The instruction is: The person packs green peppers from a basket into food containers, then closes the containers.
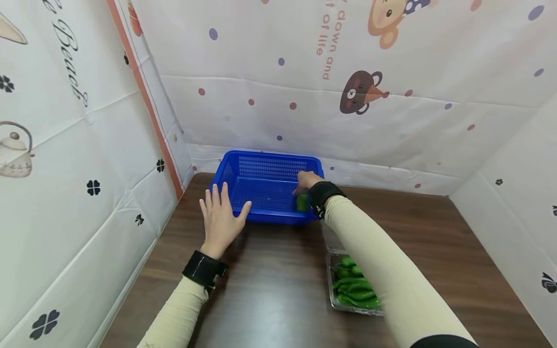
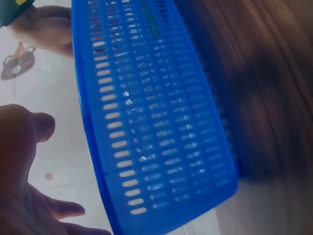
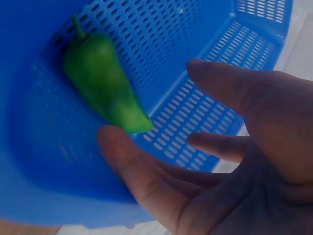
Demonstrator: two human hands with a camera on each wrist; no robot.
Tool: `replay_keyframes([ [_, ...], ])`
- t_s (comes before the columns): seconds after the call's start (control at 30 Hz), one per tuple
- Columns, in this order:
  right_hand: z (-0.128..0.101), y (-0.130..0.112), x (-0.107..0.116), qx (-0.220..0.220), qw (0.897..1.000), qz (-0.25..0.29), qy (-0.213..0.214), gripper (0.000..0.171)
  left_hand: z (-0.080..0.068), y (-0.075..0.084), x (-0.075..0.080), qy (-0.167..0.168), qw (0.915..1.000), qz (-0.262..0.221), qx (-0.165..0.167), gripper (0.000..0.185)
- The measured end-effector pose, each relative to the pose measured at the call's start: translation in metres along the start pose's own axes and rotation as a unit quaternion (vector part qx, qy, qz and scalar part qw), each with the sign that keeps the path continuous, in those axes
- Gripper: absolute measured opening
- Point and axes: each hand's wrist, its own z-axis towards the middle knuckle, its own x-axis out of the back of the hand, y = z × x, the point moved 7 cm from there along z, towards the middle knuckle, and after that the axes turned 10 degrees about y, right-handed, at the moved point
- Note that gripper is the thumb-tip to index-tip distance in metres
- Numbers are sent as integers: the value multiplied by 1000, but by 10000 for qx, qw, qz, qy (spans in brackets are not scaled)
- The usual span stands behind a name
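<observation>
One green pepper (image 3: 105, 85) lies inside the blue basket (image 1: 243, 166), just beyond the right hand (image 1: 308, 181), fingers spread, holding nothing. Left hand (image 1: 222, 217), flat and spread, rests against the basket's near-left wall.

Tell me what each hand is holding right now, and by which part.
Nothing is held. The right hand is open beside the green pepper in the blue basket; the left hand rests open against the basket's front.

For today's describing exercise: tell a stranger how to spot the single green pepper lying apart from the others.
Find the blue slotted basket at the back of the brown table. Inside it, by its right wall, just off the open right hand, lies one green pepper. Its neighbours are all heaped in a clear plastic tray nearer the person.
</observation>
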Motion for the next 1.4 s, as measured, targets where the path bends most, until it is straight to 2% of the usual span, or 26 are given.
replay_keyframes([
  [0.13, 4, 4, -3, -78, 9998, -122, -118, 61, -1, -2, -2, -79, 9998, 97, 126, 91],
  [0.37, 9, 11, -10, -167, 9990, -358, -187, 39, -3, -1, -2, -389, 9985, 228, 303, 92],
  [0.47, 9, 16, -12, -187, 9987, -369, -286, 35, -4, 2, -4, -508, 9978, 232, 348, 93],
  [0.7, 7, 20, -10, -78, 9982, -363, -465, 46, -7, 9, -6, -432, 9981, 271, 344, 92],
  [0.93, 12, 28, -14, -120, 9987, -301, -388, 36, -13, 19, -13, -410, 9985, 249, 281, 90],
  [1.0, 12, 30, -14, -146, 9988, -264, -385, 42, -14, 21, -14, -407, 9985, 246, 280, 90],
  [1.2, 10, 29, -12, 23, 9978, -551, -374, 76, -17, 28, -15, -375, 9986, 272, 257, 89],
  [1.4, 4, 28, -12, 64, 9984, -351, -428, 85, -19, 34, -17, -400, 9985, 260, 275, 89],
])
